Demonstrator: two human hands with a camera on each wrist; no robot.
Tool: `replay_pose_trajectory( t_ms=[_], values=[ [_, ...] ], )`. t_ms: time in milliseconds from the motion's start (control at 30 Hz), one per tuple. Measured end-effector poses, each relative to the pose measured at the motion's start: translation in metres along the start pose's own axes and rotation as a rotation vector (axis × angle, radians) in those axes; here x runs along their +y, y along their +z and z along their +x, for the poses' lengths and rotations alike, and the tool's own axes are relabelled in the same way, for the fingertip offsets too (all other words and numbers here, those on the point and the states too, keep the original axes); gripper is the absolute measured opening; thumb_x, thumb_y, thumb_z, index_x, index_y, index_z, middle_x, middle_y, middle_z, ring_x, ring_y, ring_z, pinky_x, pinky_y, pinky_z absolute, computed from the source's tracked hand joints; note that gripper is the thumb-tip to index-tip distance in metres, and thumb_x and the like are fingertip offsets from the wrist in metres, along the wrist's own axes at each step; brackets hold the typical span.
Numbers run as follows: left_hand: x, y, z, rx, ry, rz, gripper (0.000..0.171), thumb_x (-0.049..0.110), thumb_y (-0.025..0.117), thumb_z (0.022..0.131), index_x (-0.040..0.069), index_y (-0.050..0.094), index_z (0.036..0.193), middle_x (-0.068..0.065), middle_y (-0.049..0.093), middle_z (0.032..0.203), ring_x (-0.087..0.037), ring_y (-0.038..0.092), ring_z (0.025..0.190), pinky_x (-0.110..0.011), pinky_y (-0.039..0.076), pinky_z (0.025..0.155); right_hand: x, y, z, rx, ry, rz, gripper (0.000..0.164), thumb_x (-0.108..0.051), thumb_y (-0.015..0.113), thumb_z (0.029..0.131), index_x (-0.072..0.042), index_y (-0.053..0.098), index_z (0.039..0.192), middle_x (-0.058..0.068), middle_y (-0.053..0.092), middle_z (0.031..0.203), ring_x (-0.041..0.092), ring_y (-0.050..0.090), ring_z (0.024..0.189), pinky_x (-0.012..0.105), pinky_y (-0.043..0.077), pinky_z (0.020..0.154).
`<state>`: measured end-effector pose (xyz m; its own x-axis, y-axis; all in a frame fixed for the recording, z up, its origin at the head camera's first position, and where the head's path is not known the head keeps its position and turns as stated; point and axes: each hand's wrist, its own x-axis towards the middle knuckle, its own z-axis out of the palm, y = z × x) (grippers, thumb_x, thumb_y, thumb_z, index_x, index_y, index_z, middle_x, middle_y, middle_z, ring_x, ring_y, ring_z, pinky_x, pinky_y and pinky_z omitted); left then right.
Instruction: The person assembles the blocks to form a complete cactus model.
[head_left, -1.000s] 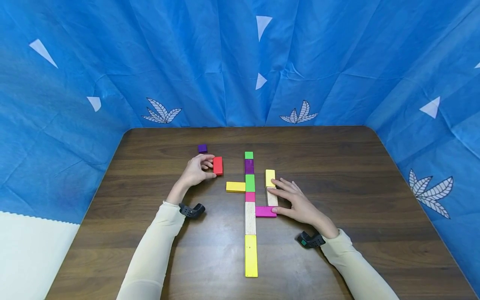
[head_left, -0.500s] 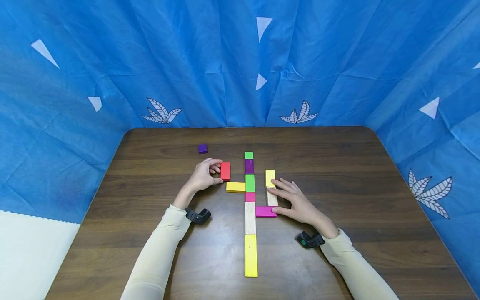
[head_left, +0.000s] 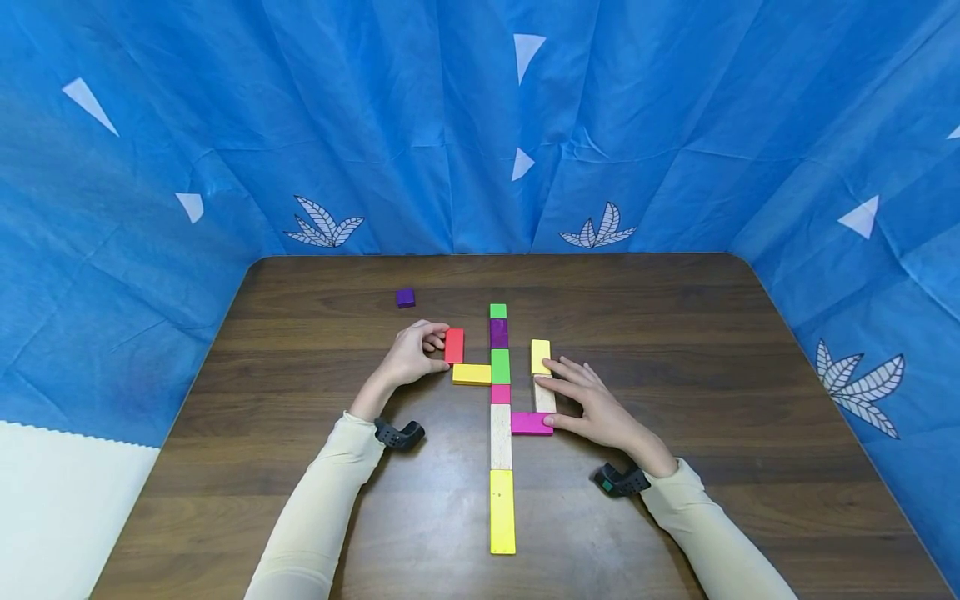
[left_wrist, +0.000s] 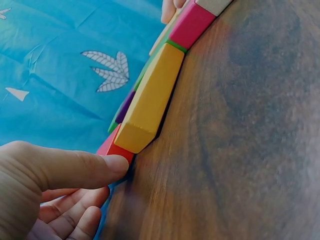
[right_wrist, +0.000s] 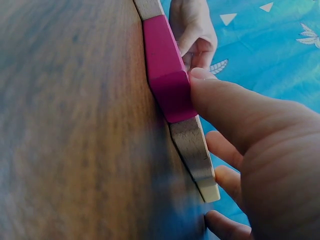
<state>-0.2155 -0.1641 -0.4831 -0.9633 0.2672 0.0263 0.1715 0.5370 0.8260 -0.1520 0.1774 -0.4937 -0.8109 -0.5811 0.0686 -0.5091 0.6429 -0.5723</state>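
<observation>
In the head view my left hand [head_left: 408, 354] pinches a red block [head_left: 454, 346] between thumb and fingers, at the outer end of an orange-yellow block [head_left: 472, 374]. The left wrist view shows the thumb on the red block [left_wrist: 125, 151], close against the orange-yellow block [left_wrist: 152, 100]. My right hand [head_left: 596, 408] rests its spread fingers on the right-hand branch: thumb on the magenta block [head_left: 528, 423], fingertips on the plain wooden block [head_left: 545, 396] and pale yellow block [head_left: 540, 356]. In the right wrist view that thumb touches the magenta block [right_wrist: 172, 95].
A straight column of blocks runs up the middle of the brown table [head_left: 637, 308], from a long yellow block [head_left: 502, 511] to a small green block [head_left: 498, 311]. A small purple block [head_left: 405, 297] lies apart at the back left. Blue curtain [head_left: 480, 125] surrounds the table.
My left hand has carried the red block right and toward me, up to the orange-yellow block's outer end. The right hand has stayed in place on its blocks.
</observation>
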Motion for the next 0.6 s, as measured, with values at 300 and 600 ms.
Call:
replay_pose_trajectory(
  t_ms=[300,600],
  values=[
    [0.0014,0.0030,0.0009,0.002,0.014,0.015,0.062,-0.006,0.082,0.068,-0.009,0.059,0.126,-0.017,0.062,0.101,-0.026,0.063,0.092,-0.033,0.055,0.083,0.0011,0.0008,0.0001,0.003,-0.003,0.005,0.064,-0.035,0.076,0.084,-0.020,0.054,0.142,0.007,0.037,0.156,0.034,0.024,0.148,0.065,0.011,0.117],
    [0.0002,0.0047,0.0024,-0.002,0.026,0.028,0.062,-0.004,0.083,0.069,-0.009,0.059,0.126,-0.015,0.062,0.098,-0.025,0.062,0.091,-0.030,0.054,0.081,0.0010,0.0010,0.0001,0.002,0.004,0.004,0.064,-0.035,0.076,0.084,-0.020,0.054,0.142,0.007,0.037,0.157,0.035,0.024,0.148,0.064,0.011,0.117]
  ],
)
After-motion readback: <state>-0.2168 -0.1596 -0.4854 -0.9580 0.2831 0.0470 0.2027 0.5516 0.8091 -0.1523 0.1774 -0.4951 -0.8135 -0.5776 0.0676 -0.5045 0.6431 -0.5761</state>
